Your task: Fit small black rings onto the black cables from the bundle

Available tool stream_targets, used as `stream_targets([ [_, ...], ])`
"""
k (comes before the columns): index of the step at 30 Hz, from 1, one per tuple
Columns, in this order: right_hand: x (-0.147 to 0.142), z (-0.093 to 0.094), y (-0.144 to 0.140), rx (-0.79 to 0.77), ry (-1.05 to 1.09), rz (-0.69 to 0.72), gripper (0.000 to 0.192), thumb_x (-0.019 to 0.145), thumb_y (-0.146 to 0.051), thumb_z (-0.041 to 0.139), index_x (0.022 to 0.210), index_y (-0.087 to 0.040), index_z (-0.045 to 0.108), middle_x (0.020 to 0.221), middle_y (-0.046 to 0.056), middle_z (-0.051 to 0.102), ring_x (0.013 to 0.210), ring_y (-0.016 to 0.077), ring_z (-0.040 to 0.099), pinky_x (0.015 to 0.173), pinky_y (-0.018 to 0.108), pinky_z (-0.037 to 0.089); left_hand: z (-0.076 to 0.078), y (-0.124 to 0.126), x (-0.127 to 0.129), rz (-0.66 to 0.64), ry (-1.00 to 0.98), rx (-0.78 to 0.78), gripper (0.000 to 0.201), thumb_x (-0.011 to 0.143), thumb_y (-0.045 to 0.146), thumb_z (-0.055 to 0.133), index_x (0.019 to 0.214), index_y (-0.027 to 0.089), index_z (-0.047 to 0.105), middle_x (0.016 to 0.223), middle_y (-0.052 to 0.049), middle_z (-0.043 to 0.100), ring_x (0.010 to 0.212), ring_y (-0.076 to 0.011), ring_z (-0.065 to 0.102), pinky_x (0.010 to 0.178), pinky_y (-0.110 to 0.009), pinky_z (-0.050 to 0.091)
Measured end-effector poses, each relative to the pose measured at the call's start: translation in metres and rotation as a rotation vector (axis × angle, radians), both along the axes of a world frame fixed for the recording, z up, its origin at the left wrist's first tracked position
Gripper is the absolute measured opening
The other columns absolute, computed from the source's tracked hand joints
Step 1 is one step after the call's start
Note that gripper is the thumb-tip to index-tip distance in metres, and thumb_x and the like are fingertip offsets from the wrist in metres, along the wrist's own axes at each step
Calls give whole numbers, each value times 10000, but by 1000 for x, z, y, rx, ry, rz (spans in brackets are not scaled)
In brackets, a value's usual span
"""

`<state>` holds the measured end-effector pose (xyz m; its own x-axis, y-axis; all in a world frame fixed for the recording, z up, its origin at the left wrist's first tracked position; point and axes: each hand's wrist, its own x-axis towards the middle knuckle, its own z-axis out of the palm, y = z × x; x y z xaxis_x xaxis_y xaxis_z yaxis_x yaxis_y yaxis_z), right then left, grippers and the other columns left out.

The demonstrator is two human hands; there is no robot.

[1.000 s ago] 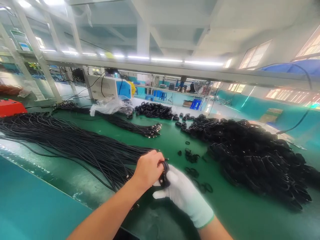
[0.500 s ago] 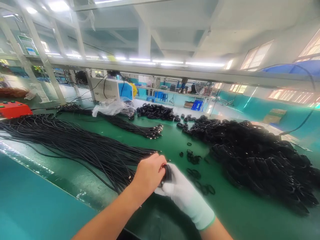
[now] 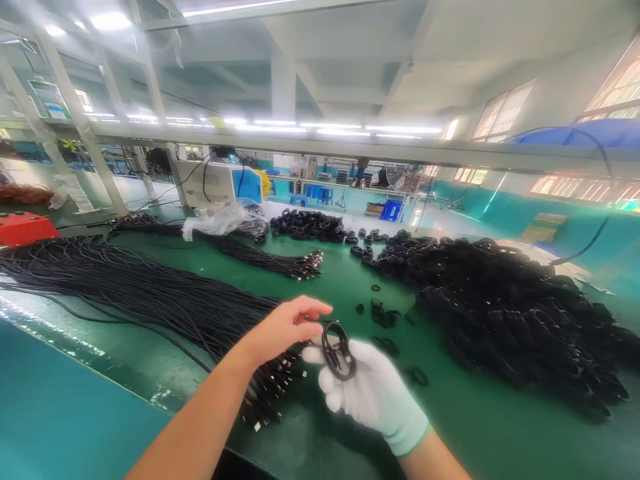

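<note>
A small black coiled cable (image 3: 340,351) rests in the fingers of my right hand (image 3: 373,390), which wears a white glove. The coil is tilted so its round opening faces me, and light cable ends show inside it. My left hand (image 3: 287,330) is bare and just left of the coil. Its fingers and thumb are apart, with the thumb tip close to the coil; whether it touches is unclear. Under my left wrist spreads a long bundle of straight black cables (image 3: 150,280), their metal plug ends lying below that hand.
A big heap of coiled black cables (image 3: 500,313) covers the right side of the green tabletop (image 3: 350,280). Loose black rings (image 3: 416,377) lie right of my glove. Further back are another cable bundle (image 3: 265,255), a clear plastic bag (image 3: 215,220) and a white-and-blue machine (image 3: 220,183).
My left hand has come off the coil and moved left, its fingers opening. My right hand has turned the coil so its opening faces me, uncovering the plug ends below.
</note>
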<state>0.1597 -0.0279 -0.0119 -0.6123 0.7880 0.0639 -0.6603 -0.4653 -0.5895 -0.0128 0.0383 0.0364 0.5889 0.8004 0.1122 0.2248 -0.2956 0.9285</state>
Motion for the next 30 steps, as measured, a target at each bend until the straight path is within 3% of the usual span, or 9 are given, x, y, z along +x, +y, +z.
stream_targets([
  [4,-3,-4,2,-13,-57,7,455,877,-404,397,1055,-37,598,977,161,631,651,166,614,536,268,517,-9,4,-7,-207,-115,-175,373,735,203,608,1107,198,634,1101,-58,635,1022,-201,579,873,-306,456],
  [8,-6,-10,2,73,-230,-234,266,837,-269,551,1051,-116,590,961,103,597,659,141,589,527,251,498,-13,3,-4,-80,-18,-87,334,723,199,624,1054,205,667,1098,-47,642,1029,-205,574,875,-307,455],
  [11,-5,-11,3,113,-257,-244,250,827,-284,587,1029,-136,588,933,83,572,628,106,551,504,217,462,-11,2,-2,-35,36,-14,331,717,195,627,1044,219,675,1083,-29,651,1015,-196,577,895,-306,447],
  [18,-1,-11,8,190,-566,-356,482,693,-303,699,1111,-146,517,940,85,586,597,135,585,513,281,494,-13,0,-2,102,10,13,341,761,284,619,1090,201,645,1144,-60,634,1009,-193,595,904,-318,470],
  [22,5,-5,9,251,-691,-437,458,665,-311,692,1061,-158,522,925,76,603,714,196,621,633,359,522,-20,2,-9,349,-12,121,316,812,362,545,1057,186,638,1099,-59,654,1001,-198,610,905,-338,483],
  [24,18,5,11,317,-946,-564,424,676,-300,670,1062,-183,538,948,64,612,800,212,615,701,368,517,-25,4,-17,465,42,195,307,810,403,530,1001,193,649,1060,-48,668,973,-208,624,882,-347,498],
  [26,41,20,17,414,-1396,-763,420,705,-319,642,1098,-209,545,1003,61,621,861,216,602,761,356,496,-30,5,-27,522,114,253,314,795,447,530,979,223,651,1047,-25,675,958,-215,632,871,-348,505],
  [28,74,35,26,472,-1807,-947,469,721,-351,623,1160,-214,532,1091,78,604,958,240,571,847,363,450,-34,8,-38,560,182,283,308,765,487,539,961,277,650,1039,17,679,947,-222,636,848,-348,515],
  [30,115,50,37,451,-1999,-1053,502,724,-352,607,1190,-182,528,1165,119,566,1080,289,500,944,400,362,-38,9,-48,605,255,296,277,745,517,529,937,354,644,1015,85,685,933,-231,639,787,-358,532],
])
